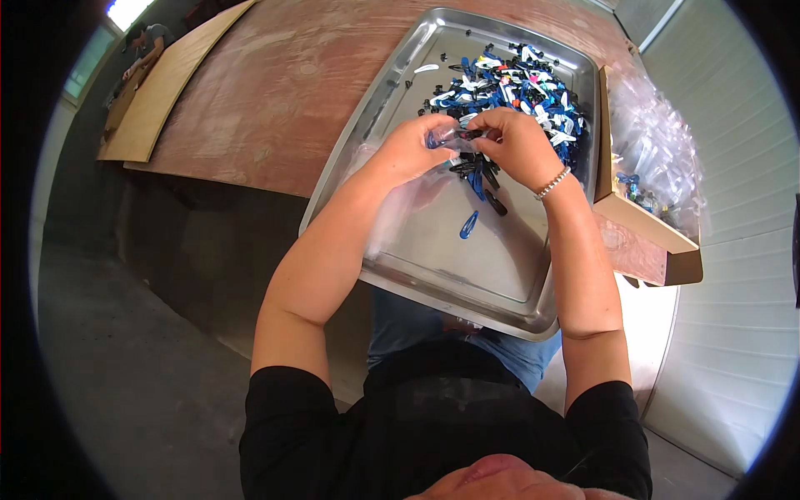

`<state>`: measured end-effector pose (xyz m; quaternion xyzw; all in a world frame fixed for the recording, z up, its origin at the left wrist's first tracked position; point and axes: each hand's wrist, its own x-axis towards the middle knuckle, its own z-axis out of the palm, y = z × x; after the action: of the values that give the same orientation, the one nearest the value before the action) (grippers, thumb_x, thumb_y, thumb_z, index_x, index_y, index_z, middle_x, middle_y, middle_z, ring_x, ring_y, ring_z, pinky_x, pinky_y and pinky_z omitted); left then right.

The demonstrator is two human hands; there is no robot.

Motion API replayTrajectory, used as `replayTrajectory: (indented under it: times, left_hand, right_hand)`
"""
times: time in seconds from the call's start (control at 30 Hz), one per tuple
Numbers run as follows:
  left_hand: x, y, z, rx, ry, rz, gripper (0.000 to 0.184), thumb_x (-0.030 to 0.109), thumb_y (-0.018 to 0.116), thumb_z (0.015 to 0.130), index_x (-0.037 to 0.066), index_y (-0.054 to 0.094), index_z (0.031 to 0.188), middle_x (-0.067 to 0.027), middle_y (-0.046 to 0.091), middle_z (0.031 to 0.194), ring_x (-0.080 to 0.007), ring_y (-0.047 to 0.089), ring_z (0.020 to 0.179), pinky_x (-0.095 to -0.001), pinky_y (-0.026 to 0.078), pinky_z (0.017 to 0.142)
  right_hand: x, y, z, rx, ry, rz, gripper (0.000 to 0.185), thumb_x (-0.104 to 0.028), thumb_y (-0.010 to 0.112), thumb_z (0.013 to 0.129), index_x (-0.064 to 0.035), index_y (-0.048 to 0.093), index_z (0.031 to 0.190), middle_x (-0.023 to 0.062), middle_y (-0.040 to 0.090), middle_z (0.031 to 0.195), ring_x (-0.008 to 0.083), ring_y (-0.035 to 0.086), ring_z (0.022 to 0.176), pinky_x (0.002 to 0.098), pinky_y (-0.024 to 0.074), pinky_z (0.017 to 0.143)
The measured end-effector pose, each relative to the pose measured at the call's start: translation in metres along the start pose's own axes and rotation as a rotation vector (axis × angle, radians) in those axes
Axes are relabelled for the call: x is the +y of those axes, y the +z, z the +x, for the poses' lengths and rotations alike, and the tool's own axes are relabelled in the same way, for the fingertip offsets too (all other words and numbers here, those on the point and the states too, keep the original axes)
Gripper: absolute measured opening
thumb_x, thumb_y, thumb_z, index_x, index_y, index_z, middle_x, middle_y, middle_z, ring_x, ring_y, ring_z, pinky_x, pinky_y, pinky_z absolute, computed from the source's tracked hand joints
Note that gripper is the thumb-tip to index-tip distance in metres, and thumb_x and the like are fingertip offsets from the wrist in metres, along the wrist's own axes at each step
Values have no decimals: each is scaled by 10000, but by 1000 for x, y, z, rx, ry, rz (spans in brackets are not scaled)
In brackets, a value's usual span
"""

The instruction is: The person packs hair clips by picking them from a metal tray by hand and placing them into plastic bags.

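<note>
Over a metal tray (517, 283), my left hand (415, 148) is closed on a small clear plastic bag (448, 137) with dark and blue pieces inside. My right hand (518, 150) has its fingers pinched at the bag's right side, by a small dark piece; what exactly they grip is too small to tell. Behind and beside my hands lies a heap of blue, black and white hair clips (542, 92). A single blue clip (469, 225) lies on the tray nearer to me, with a black clip (496, 202) just above it.
Flat clear plastic bags (392, 212) lie at the tray's left side, under my left forearm. To the right of the tray stands a cardboard box (646, 218) full of filled clear bags (654, 133). Another person (150, 48) is at the far left, beside a wooden board (171, 92).
</note>
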<state>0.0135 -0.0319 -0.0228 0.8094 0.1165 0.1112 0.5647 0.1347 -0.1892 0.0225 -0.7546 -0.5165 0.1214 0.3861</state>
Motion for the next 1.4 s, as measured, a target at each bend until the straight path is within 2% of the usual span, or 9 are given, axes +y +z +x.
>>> replayTrajectory:
  times: [0.17, 0.3, 0.4, 0.5, 0.63, 0.7, 0.9, 1.37, 1.4]
  left_hand:
    - [-1, -3, 2, -79, 77, 1, 480, 76, 723, 756, 42, 553, 1204, -76, 601, 1060, -143, 574, 965, -288, 472, 832]
    - [6, -5, -1, -97, -155, -441, 473, 62, 726, 757, 18, 548, 1192, -71, 612, 1041, -148, 582, 946, -292, 477, 829]
    - [10, -11, -1, -157, -208, -572, 474, 106, 712, 788, 30, 530, 1219, -73, 609, 1059, -161, 585, 987, -303, 476, 836]
    - [12, -13, -3, -261, -164, -683, 462, 201, 657, 842, 38, 511, 1248, -94, 595, 1126, -197, 584, 1037, -327, 471, 849]
    - [22, -18, -9, -439, -199, -752, 535, 380, 564, 896, 38, 466, 1296, -141, 561, 1228, -231, 553, 1113, -352, 453, 875]
    - [19, -18, -7, -446, -210, -764, 557, 404, 554, 897, 40, 453, 1307, -151, 551, 1243, -229, 540, 1128, -351, 446, 881]
    - [16, -17, -2, -418, -219, -681, 587, 404, 580, 885, 46, 433, 1328, -143, 555, 1227, -197, 529, 1107, -338, 424, 892]
    - [16, -10, -2, -402, -233, -505, 484, 293, 623, 877, 46, 491, 1271, -64, 605, 1135, -127, 541, 982, -285, 434, 832]
    - [17, -10, -2, -390, -240, -486, 473, 294, 619, 880, 50, 495, 1266, -69, 600, 1131, -134, 543, 992, -292, 433, 843]
  right_hand:
    - [6, 1, 1, -84, 23, 292, 219, 13, 624, 819, 7, 649, 1036, 28, 670, 910, 97, 620, 798, 231, 504, 739]
    - [1, -12, 2, 32, 49, 383, 232, 31, 576, 844, 2, 634, 1067, 16, 662, 963, 99, 617, 892, 230, 490, 803]
    - [1, -20, 0, 64, -28, 395, 339, 73, 534, 825, -37, 596, 1140, 8, 570, 1203, 112, 503, 1138, 263, 399, 961]
    - [-10, -20, -3, -27, -53, 271, 352, 54, 577, 813, -48, 591, 1149, 1, 522, 1272, 110, 462, 1183, 268, 379, 980]
    - [-6, -18, 1, -16, 23, 219, 128, -59, 658, 834, -21, 652, 956, 14, 651, 957, 87, 587, 882, 235, 472, 802]
    - [-15, -27, -2, 141, -18, 184, 61, -82, 676, 831, -28, 658, 853, -21, 637, 774, 39, 542, 700, 191, 430, 633]
    - [-12, -72, -11, 277, 76, 371, 56, -48, 696, 808, -28, 649, 831, -32, 626, 776, 28, 546, 719, 164, 418, 639]
    - [40, -212, -92, 509, 321, -93, 152, -147, 698, 829, -7, 645, 855, -15, 616, 787, 47, 534, 735, 183, 423, 670]
    - [47, -213, -98, 543, 341, -119, 152, -147, 699, 821, -4, 646, 821, -28, 599, 728, 33, 491, 658, 186, 382, 589]
